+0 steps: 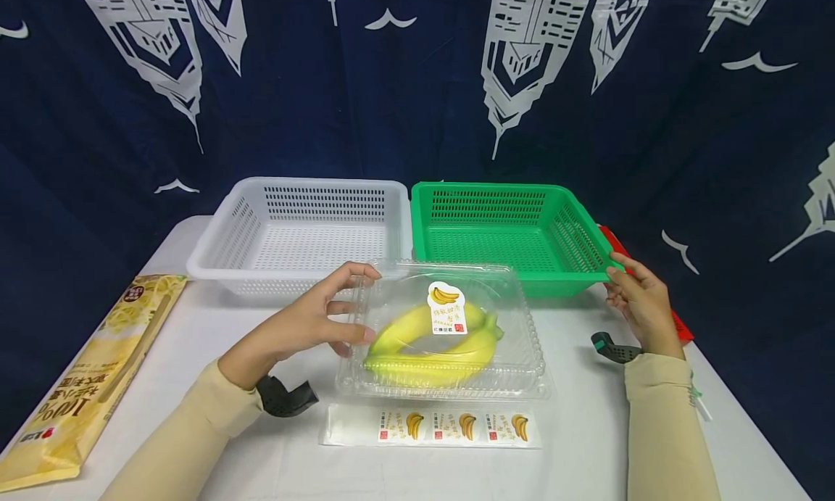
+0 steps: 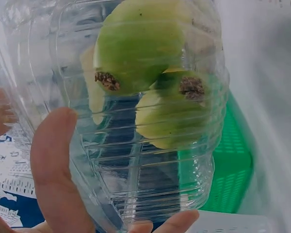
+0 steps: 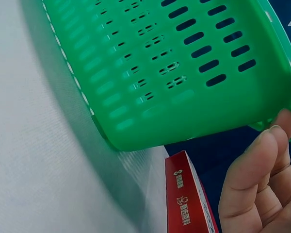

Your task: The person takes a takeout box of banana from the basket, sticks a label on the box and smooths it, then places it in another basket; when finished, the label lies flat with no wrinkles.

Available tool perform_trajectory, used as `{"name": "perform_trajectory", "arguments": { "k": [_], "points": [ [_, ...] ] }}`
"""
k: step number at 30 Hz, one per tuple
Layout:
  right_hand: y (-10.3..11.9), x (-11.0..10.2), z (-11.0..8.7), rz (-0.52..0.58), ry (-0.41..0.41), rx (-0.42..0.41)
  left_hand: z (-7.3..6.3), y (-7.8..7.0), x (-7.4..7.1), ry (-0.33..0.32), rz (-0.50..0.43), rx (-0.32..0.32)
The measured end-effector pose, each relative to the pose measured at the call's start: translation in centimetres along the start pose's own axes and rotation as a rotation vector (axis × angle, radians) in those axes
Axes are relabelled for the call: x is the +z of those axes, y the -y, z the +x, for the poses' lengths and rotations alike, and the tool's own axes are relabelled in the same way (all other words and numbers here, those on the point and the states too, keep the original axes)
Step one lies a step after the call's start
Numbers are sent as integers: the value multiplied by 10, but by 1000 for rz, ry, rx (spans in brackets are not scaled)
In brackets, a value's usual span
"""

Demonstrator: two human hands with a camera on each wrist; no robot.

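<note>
A clear plastic clamshell box (image 1: 522, 327) with yellow-green bananas (image 1: 430, 363) inside is in the middle of the head view. A white banana label (image 1: 447, 308) is on its lid. My left hand (image 1: 320, 320) grips the box's left side, thumb and fingers spread along it. In the left wrist view, the bananas' dark-tipped ends (image 2: 140, 53) show through the ribbed wall, close to the thumb (image 2: 56, 160). At the right, my right hand (image 1: 642, 298) pinches the near right rim corner of a green basket (image 1: 561, 287); the right wrist view shows fingers (image 3: 254, 170) at that rim.
Left of the green basket stands a white basket (image 1: 228, 276). Before the box lies a strip of banana labels (image 1: 430, 426). A yellow food packet (image 1: 85, 385) lies at the left edge, a red box (image 3: 186, 194) behind my right hand. A patterned dark-blue cloth (image 1: 391, 102) hangs behind.
</note>
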State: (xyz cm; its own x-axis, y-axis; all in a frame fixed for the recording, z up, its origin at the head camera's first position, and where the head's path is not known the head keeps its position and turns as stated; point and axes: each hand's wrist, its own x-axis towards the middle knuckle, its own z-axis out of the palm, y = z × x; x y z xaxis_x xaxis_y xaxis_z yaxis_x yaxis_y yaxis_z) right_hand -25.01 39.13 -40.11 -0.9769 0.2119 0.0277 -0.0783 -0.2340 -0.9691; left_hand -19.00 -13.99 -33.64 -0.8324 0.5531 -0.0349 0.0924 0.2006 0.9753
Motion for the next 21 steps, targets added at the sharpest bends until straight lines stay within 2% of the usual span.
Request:
{"name": "perform_trajectory", "arguments": {
  "k": [12, 21],
  "points": [
    [-1, 1, 0, 15, -4, -9, 21, -28, -13, -25, -7, 36],
    [-2, -1, 0, 28, 2, -4, 39, -43, -25, -87, -5, 38]
  ]
}}
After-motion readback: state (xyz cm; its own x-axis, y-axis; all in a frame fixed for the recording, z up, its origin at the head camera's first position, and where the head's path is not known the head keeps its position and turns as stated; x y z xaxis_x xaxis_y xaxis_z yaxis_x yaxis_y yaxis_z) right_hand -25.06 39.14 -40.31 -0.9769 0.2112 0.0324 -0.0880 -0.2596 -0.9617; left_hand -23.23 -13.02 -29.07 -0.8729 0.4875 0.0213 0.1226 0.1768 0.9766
